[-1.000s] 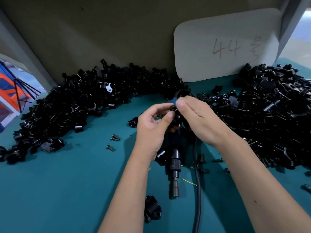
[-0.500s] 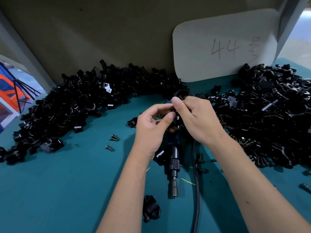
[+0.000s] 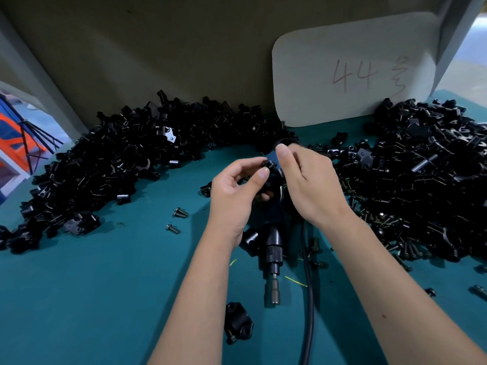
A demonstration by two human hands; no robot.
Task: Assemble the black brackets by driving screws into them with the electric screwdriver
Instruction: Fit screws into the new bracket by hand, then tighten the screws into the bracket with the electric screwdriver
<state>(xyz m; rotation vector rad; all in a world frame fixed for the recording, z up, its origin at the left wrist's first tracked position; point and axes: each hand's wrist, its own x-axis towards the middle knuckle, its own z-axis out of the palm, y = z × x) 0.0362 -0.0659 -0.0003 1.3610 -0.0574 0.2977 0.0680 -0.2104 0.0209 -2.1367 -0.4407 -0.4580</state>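
Left hand (image 3: pixel 232 191) pinches a small black metal bracket (image 3: pixel 267 169) between thumb and fingers, above table centre. Right hand (image 3: pixel 308 185) meets it from the right, fingertips apparently seating a screw; whether they grip one, cannot tell. Black electric screwdriver (image 3: pixel 271 254) lies untouched just below, bit pointing near. Judged step: screw placement. Next: right hand takes driver, aligns bit

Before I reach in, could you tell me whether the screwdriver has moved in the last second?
No. The screwdriver lies where it did, tip still just right of the lone bracket.
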